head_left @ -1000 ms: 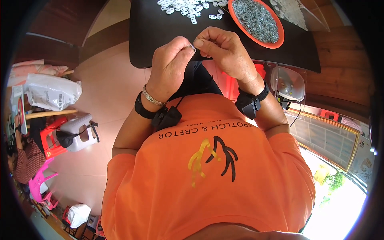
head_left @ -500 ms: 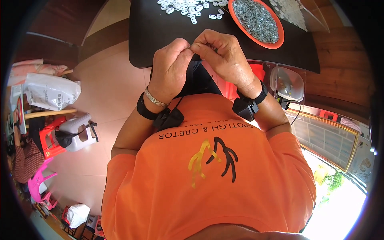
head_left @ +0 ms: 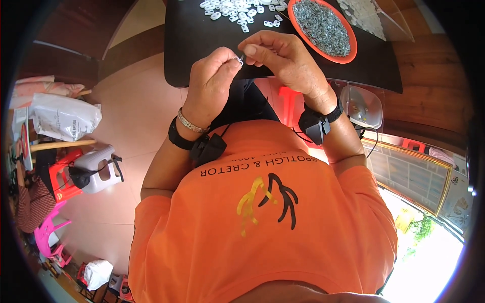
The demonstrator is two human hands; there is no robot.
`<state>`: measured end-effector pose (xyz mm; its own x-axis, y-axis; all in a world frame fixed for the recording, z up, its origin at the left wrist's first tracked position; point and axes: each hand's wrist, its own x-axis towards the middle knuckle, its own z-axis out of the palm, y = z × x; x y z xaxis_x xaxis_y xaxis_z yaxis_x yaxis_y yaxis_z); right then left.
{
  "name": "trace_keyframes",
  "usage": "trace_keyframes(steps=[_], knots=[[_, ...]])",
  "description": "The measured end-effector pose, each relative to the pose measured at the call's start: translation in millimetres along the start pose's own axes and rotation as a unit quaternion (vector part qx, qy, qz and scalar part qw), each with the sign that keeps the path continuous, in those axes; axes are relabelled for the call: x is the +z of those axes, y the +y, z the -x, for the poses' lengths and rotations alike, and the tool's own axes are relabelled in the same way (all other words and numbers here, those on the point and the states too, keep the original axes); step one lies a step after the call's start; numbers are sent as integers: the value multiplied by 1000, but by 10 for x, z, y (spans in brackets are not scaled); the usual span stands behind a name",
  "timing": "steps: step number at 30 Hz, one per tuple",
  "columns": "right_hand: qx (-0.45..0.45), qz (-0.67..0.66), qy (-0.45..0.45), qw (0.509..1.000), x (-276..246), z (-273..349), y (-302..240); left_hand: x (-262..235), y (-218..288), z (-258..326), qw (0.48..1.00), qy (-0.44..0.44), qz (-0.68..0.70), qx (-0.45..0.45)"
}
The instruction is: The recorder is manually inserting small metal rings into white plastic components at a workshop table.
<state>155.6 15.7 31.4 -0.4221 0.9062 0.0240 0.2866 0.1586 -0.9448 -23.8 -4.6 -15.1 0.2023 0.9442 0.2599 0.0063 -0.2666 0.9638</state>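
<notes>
My left hand (head_left: 211,83) pinches a small white plastic piece (head_left: 240,61) between thumb and forefinger, above the near edge of the black table (head_left: 189,53). Close against it, my right hand (head_left: 288,63) is closed in a pinch, with a thin, dark, metal-looking piece (head_left: 242,56) at its fingertips. How the two pieces meet is too small to tell. Beyond my hands lies a loose heap of white plastic pieces with holes (head_left: 237,11). An orange dish (head_left: 353,49), full of small grey metal pieces (head_left: 322,28), stands to the right of the heap.
Pale translucent pieces (head_left: 361,15) lie at the far right of the table. Under its right side are a clear plastic tub (head_left: 361,106) and a red stool (head_left: 290,106). At left are a grey stool (head_left: 101,171), a white sack (head_left: 65,116) and another person's striped sleeve (head_left: 36,204).
My right hand has drawn slightly up and its fingertips have parted from the left ones, so the white piece shows. The right wrist has shifted a little to the right.
</notes>
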Motion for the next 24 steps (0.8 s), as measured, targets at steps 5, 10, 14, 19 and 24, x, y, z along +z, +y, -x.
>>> trace_keyframes(steps=[5,10,14,19,24], knots=[[-11,-49,12,999,-20,21,32,-41,8,-19,998,-1,53,-36],[-19,-48,37,998,-14,-9,131,-49,52,-23,996,12,74,-51],[-5,59,67,996,-41,-56,221,-120,35,-38,978,65,184,-74],[-121,259,110,952,-20,-189,250,-209,47,-54,976,100,187,-49],[-191,434,130,871,-89,-331,238,-213,-12,-35,975,100,190,-54]])
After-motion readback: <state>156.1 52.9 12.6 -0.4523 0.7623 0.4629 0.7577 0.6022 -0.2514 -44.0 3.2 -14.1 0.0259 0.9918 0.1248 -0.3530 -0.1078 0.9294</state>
